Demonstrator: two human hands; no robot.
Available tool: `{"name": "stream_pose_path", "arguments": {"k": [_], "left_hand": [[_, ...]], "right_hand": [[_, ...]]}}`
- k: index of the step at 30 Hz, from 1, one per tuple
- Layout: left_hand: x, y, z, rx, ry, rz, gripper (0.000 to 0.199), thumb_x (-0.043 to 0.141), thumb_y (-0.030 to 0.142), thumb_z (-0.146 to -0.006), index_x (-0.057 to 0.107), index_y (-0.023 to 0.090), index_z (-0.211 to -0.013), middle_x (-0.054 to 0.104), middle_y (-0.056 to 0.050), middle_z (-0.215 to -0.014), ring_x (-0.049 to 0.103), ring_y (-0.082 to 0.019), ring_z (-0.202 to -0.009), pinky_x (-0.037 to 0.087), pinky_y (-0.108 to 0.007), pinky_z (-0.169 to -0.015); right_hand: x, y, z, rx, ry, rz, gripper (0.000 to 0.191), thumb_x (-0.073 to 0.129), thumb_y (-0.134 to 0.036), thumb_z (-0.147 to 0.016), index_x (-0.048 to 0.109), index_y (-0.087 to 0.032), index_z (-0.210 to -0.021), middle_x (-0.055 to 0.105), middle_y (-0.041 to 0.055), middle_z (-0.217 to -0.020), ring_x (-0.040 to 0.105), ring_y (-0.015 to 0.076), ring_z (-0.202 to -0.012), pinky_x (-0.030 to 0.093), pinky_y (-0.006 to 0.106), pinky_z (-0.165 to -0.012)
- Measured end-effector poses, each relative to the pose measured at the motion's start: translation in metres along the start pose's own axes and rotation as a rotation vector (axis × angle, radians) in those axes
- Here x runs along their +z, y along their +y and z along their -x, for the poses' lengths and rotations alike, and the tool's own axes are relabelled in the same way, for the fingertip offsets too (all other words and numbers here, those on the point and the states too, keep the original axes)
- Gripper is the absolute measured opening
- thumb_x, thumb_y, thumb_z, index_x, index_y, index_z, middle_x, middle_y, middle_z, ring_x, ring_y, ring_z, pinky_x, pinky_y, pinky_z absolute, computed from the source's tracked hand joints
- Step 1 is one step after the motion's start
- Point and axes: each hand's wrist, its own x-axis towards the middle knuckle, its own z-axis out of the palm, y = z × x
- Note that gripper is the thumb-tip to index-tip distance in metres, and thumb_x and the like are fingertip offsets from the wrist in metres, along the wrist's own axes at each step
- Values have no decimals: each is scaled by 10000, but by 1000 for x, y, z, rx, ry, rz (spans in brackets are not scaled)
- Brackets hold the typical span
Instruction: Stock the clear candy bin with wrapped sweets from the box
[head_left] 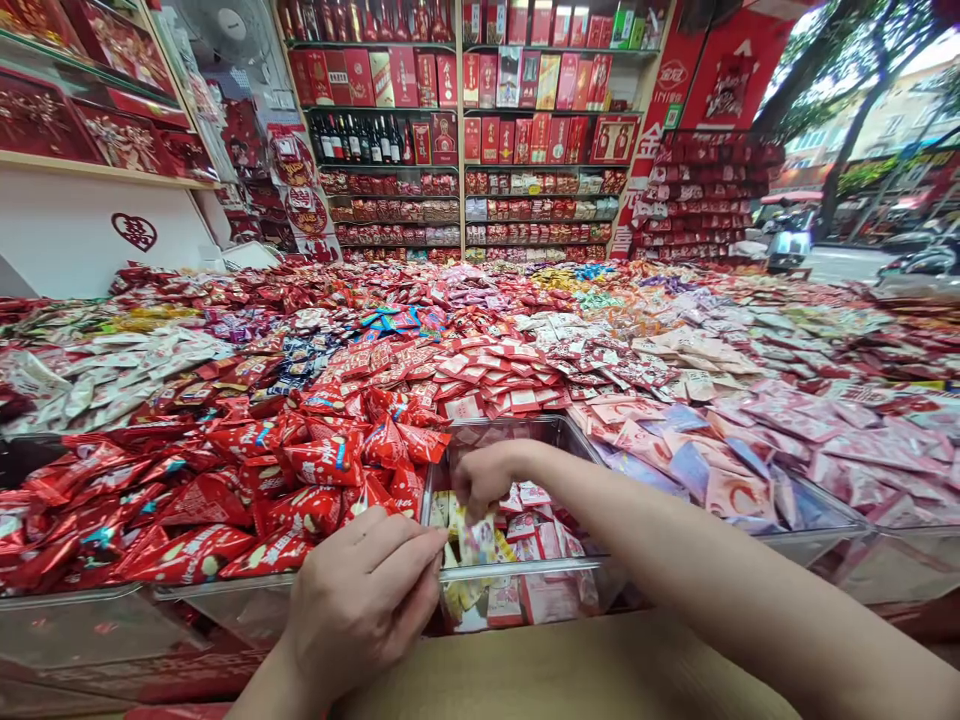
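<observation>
My right hand [486, 475] reaches down inside a clear plastic bin [525, 568], its fingers closed on a yellow and white packet [477, 540]. Pink and white packets [551, 545] lie lower in the same bin, beside and below those fingers. My left hand [371, 585] is at the bin's front left corner with its fingers curled together; whatever they may hold is hidden. Red shiny candy packets [319, 460] are heaped just behind and to the left of it.
Pink and lilac packets [712, 470] fill the bin on the right. Heaps of wrapped sweets [495, 370] stretch toward shelves [457, 110] of boxes and bottles. A cardboard surface [555, 670] lies in front. Parked scooters [791, 240] stand outside at right.
</observation>
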Motion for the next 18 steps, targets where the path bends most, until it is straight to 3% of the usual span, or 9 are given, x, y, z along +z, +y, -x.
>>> {"name": "stream_pose_path", "arguments": {"k": [5, 12, 18], "left_hand": [[0, 0, 0, 2, 0, 1, 199, 570, 86, -725, 611, 147, -910, 671, -42, -772, 573, -141, -668, 459, -281, -629], [-1, 1, -1, -15, -12, -7, 199, 555, 96, -738, 600, 161, -920, 662, -35, -766, 563, -140, -668, 451, -277, -611], [1, 1, 1, -13, -22, -31, 177, 546, 123, -750, 604, 172, -910, 668, -31, -777, 565, -142, -671, 453, -287, -626]], "right_hand": [[-32, 5, -23, 67, -95, 93, 351, 592, -150, -634, 636, -124, -981, 656, 47, -843, 559, 156, -677, 387, 213, -519], [-28, 15, -28, 159, -47, 76, 341, 572, -173, -651, 632, -172, -987, 657, 31, -888, 552, 134, -687, 361, 194, -503], [-24, 13, -27, 104, -4, 117, 293, 551, -138, -669, 644, -160, -947, 662, 24, -852, 545, 123, -679, 351, 187, -509]]}}
